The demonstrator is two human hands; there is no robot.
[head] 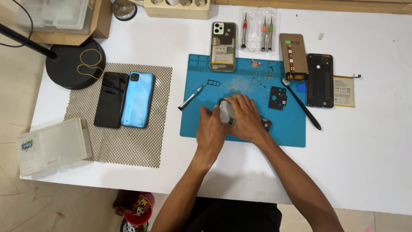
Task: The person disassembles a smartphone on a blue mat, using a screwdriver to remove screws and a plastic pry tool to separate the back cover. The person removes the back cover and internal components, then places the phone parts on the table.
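Both the left hand (211,129) and the right hand (245,118) grasp a small grey part (226,112), probably light and fragile, at its edges, with a black brush (301,103) at three o'clock.

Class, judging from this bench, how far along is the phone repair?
Done: one opened phone lies with its back off, and a screen panel and battery are out.
In hand: both hands, left hand and right hand, work a small grey part on the blue mat.
Left: nothing is reassembled.
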